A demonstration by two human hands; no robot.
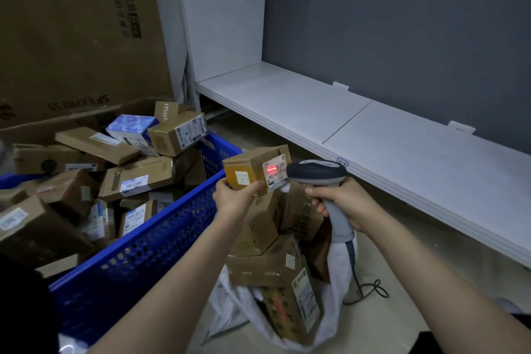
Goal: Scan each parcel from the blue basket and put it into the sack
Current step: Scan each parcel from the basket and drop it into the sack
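Observation:
My left hand (234,194) grips a small cardboard parcel (253,165) from below and holds it up over the sack. My right hand (343,202) grips the handle of a grey barcode scanner (319,174), whose head points at the parcel's white label, where a red scan line glows. Below both hands the white sack (339,282) stands open on the floor with several cardboard parcels (275,261) inside. The blue basket (161,241) on the left is heaped with several more boxes (138,178).
A low white shelf (373,135) runs along the grey wall on the right. A large brown carton (74,31) stands behind the basket. The scanner's cable (370,290) curls on the floor beside the sack.

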